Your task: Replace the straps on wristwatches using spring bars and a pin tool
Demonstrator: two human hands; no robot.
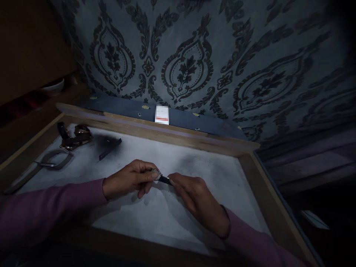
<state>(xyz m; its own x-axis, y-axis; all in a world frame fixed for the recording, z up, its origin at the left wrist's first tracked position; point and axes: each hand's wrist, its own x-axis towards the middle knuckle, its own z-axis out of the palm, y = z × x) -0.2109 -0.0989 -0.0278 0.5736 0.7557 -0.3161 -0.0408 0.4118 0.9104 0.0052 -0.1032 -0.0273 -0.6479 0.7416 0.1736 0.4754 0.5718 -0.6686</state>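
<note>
Dark straps [79, 138] and a grey strap [54, 165] are lying in a wooden box [189, 138]; we are holding a watch [163, 178] between left hand [132, 178], pinching its case, and right hand [198, 196], gripping its band.

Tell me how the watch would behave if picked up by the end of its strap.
The watch would probably hang limp: its strap looks thin, though it runs straight between the left hand and right hand now. The round case looks bulkier and metallic, so that end likely swings downward. Its shine hints at a smooth, perhaps slippery surface.
</note>
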